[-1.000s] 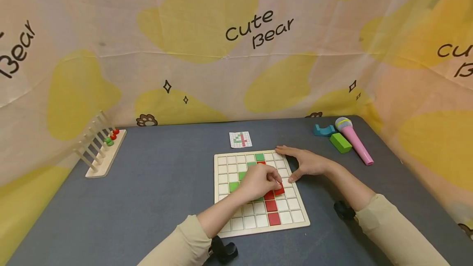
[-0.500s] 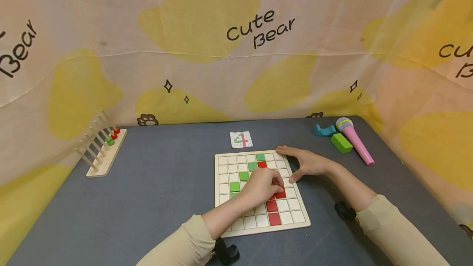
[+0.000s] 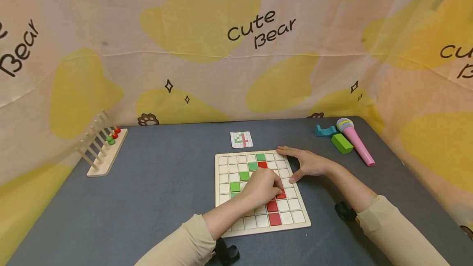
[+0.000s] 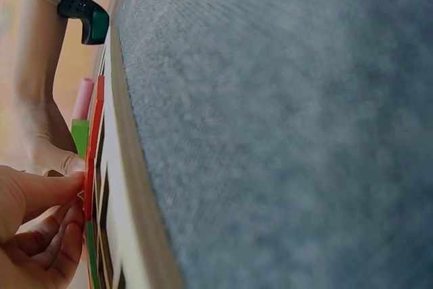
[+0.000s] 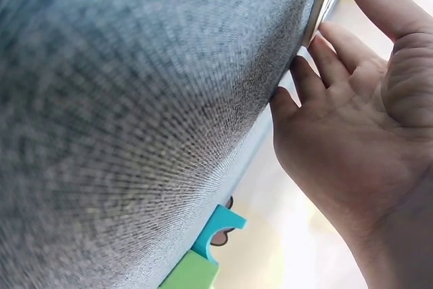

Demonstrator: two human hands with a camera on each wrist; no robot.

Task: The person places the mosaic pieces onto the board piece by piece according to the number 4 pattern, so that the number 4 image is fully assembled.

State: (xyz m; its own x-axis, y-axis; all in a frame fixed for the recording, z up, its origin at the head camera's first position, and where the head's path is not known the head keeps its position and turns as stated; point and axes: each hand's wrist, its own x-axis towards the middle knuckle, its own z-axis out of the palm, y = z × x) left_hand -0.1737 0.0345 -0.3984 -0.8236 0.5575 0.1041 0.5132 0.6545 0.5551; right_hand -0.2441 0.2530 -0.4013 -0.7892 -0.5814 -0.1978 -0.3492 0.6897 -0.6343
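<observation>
A wooden grid board (image 3: 306,218) with white squares lies on the table, with green tiles (image 3: 235,186) and red tiles (image 3: 274,219) set in it. My left hand (image 3: 260,186) reaches over the board, fingers curled, thumb and fingertips on a red tile (image 3: 282,194) right of the red column. That tile looks level with its neighbours; the hand hides part of it and several squares. In the left wrist view, the thumb (image 4: 51,189) meets the red tile edge. My right hand (image 3: 309,163) rests against the board's right edge, thumb and fingers spread.
A small pattern card (image 3: 242,139) lies behind the board. To the back right are a pink microphone (image 3: 356,143), a green block (image 3: 341,143) and a blue curved block (image 3: 325,131). A peg rack (image 3: 107,155) with red and green beads stands at left.
The red tile under my left fingertips has gone from slightly tilted to flat on the board. My left hand has lowered a little with it; the right hand stays in place.
</observation>
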